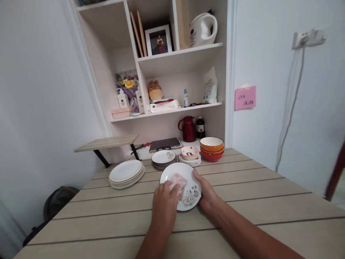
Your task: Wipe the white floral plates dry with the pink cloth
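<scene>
A white plate with a dark rim and grey flower print is held tilted toward me above the table. My right hand grips its right edge, thumb on the face and the other fingers hidden behind. A crumpled pale pink cloth lies against the plate's face, with my left hand closed on it and pressing it there. Just behind the plate stands a stack of matching dark-rimmed plates.
On the slatted wooden table are a stack of larger white plates, small plates topped by a pink panda-print dish, and orange and red bowls. Behind them stand a red jug and a dark bottle. A raised wooden shelf is at left.
</scene>
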A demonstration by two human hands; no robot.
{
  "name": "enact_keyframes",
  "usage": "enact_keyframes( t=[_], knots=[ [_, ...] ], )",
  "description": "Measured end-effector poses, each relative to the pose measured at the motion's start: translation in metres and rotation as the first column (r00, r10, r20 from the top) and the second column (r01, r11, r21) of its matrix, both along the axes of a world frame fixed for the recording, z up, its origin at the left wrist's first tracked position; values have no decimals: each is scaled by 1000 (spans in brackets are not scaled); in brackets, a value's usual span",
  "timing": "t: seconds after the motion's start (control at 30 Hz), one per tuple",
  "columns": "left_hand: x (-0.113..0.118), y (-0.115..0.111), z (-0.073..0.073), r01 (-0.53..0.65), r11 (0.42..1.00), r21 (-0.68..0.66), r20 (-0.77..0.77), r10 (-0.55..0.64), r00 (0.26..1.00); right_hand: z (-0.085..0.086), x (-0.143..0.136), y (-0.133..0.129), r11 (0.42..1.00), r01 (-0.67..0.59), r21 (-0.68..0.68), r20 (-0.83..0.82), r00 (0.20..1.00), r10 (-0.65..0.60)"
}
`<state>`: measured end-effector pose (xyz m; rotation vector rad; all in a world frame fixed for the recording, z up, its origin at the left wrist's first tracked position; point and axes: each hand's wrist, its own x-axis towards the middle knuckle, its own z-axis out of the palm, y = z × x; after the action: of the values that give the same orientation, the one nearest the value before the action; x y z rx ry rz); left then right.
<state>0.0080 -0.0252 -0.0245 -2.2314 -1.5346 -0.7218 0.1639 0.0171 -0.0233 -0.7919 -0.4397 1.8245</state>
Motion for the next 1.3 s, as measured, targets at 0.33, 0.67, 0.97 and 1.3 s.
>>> enact_keyframes(
  t=[0.33, 0.67, 0.97, 1.3],
  knots=[
    [7, -6, -1, 185, 983, 9, 3, -185, 983, 0, -5, -7, 992, -111, 53, 45, 993, 109],
    [-12, 6, 2, -197, 980, 21, 94, 194, 976, -1, -14, -11, 993, -101, 67, 35, 995, 99],
    [-2, 1, -2, 5, 1000, -26, 46, -3, 999, -3, 0, 2, 1000, 17, 22, 0, 1000, -17],
    [10, -5, -4, 268, 962, -56, 15, -268, 963, 5, -7, -10, 994, -77, 82, 29, 997, 75]
  ],
)
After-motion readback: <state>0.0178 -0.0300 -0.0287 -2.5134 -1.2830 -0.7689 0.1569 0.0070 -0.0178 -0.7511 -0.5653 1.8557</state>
